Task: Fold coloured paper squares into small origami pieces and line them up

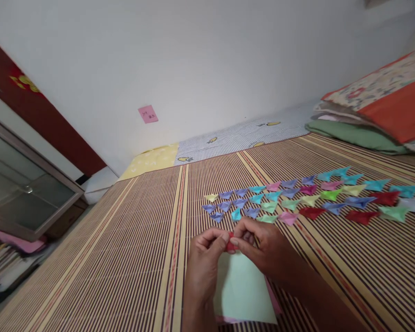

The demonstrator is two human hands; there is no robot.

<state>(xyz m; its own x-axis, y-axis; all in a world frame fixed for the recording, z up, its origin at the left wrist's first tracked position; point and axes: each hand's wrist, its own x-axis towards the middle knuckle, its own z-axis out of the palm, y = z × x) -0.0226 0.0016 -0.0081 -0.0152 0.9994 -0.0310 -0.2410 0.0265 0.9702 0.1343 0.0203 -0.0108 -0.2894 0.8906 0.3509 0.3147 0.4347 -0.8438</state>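
Note:
A small folded piece of red paper (231, 241) is pinched between my two hands, most of it covered by fingers. My left hand (207, 258) grips its left side with thumb and forefinger. On the other side, my right hand (263, 242) closes thumb and fingertips on it. Right below lies a stack of paper sheets (245, 290), pale green on top with pink edges showing underneath. Just beyond my hands, rows of small folded paper boats (269, 206) in blue, red, green, pink and yellow spread to the right.
All this lies on a striped bamboo mat (145, 240). Folded bedding (383, 110) is piled at the far right against the white wall (210, 60). A pink note (148, 114) sticks to the wall. To the left stand a glass-fronted cabinet (24, 184) and stacked books (3, 263).

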